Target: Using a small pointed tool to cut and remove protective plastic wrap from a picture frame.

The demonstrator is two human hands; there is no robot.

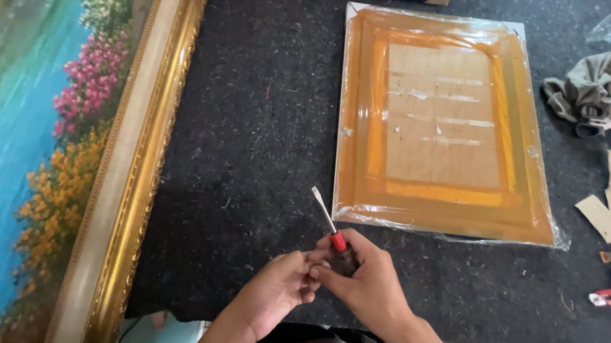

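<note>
Dark fuzzy cloth (246,148) covers the table. Low in the middle of the picture, the right hand (362,277) is wrapped tight around the dark handle of a screwdriver (333,230). Its metal tip sticks up and to the left, out past the fingers. The left hand (278,286) pinches something tiny beside the handle; it is too small to make out. Just above lies a flat orange frame in a clear plastic wrap (445,123). A big gold-framed painting (50,138) is cut off on the left.
</note>
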